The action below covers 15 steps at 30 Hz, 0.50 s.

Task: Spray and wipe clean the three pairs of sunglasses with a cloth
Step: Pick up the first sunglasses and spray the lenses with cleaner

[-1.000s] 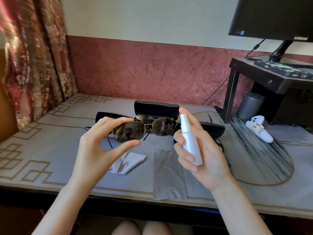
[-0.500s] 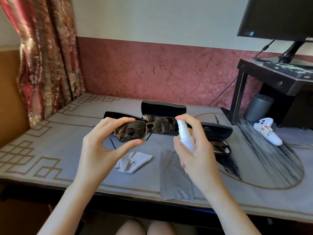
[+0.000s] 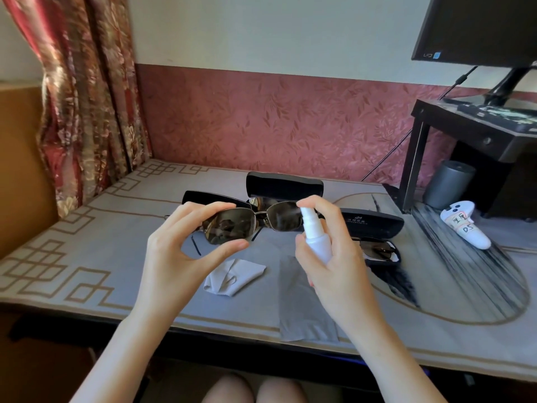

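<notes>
Tabletop (image 3: 87, 248) with a grey cover edged in a tan key pattern fills the lower view. A flowered red curtain (image 3: 87, 97) hangs at the left, and a dark monitor (image 3: 476, 27) stands on a black stand (image 3: 465, 135) at the right.

The left hand (image 3: 174, 257) is raised above the table and pinches one lens of a pair of sunglasses (image 3: 255, 225) by its rim, forefinger on top and thumb underneath. The right hand (image 3: 340, 271) curls its fingers round a white spray bottle (image 3: 316, 237), forefinger on the nozzle, which sits just beside the other lens. A faint haze shows between them.

A flat grey cloth (image 3: 302, 315) lies on the table below the hands, its near end reaching the table's front edge. A crumpled pale cloth (image 3: 232, 277) lies just left of it.

Three black cases stand open behind the hands: a rear case (image 3: 284, 184), a left case (image 3: 209, 197) and a right case (image 3: 374, 225). A second pair of sunglasses (image 3: 377, 250) rests in the right case.

A white controller (image 3: 465, 225) and a grey cylinder (image 3: 449, 184) sit near the stand.
</notes>
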Motion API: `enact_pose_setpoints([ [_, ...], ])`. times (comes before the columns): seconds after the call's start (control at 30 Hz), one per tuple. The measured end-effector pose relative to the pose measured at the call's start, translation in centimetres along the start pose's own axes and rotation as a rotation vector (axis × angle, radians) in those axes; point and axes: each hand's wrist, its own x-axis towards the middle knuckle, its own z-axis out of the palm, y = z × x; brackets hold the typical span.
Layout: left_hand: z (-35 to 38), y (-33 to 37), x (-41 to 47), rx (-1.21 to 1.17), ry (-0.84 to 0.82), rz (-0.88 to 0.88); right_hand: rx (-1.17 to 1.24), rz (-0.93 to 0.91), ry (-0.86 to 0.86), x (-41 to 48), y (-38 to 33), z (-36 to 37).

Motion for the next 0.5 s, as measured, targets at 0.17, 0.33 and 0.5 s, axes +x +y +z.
enact_pose_setpoints([
  [0.17,-0.1,0.0,0.0,0.001,0.002,0.009,0.007,0.033,0.038,0.1,0.1,0.1],
  [0.33,-0.1,0.0,0.1,0.013,0.005,0.02,0.035,-0.029,-0.05,-0.1,-0.9,0.3],
  [0.5,0.2,-0.1,0.1,0.05,0.003,0.06,-0.011,-0.092,-0.148,0.1,-2.9,2.4],
])
